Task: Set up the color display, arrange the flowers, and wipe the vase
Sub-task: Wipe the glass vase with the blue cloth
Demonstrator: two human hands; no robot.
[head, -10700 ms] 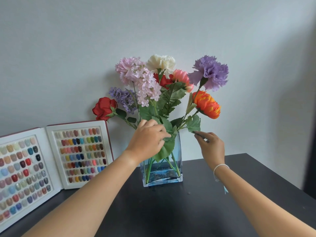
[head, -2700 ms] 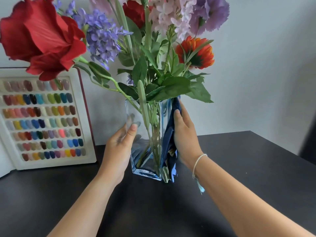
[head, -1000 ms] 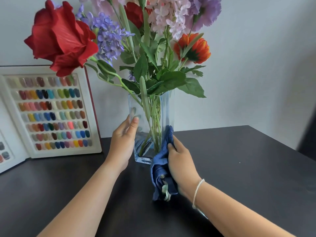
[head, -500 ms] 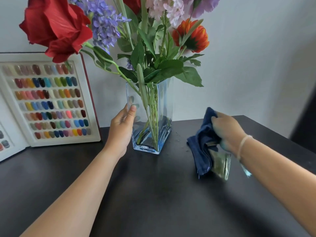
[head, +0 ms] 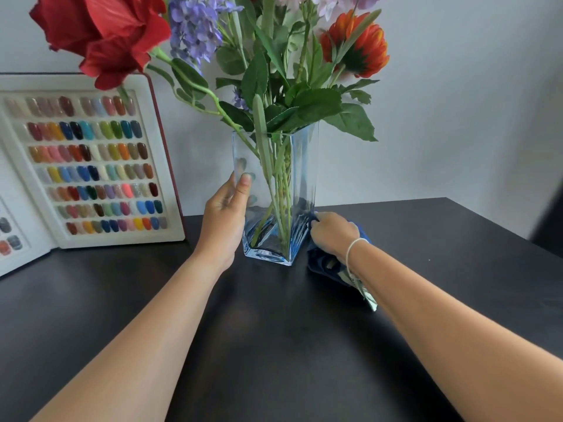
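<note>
Glass vase [head: 275,196] of flowers [head: 268,56] upright near table [head: 274,345] back edge, gripped by left hand [head: 224,222]; right hand [head: 333,234] clenching blue cloth [head: 323,263] (touching vase's lower right side).

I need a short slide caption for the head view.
Left hand steadies glass vase while right hand holds blue cloth.

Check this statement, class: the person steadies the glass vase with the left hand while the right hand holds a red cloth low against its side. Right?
Not quite. In the head view the cloth is dark blue. The left hand steadies the glass vase; the right hand holds the cloth low at its side.
</note>
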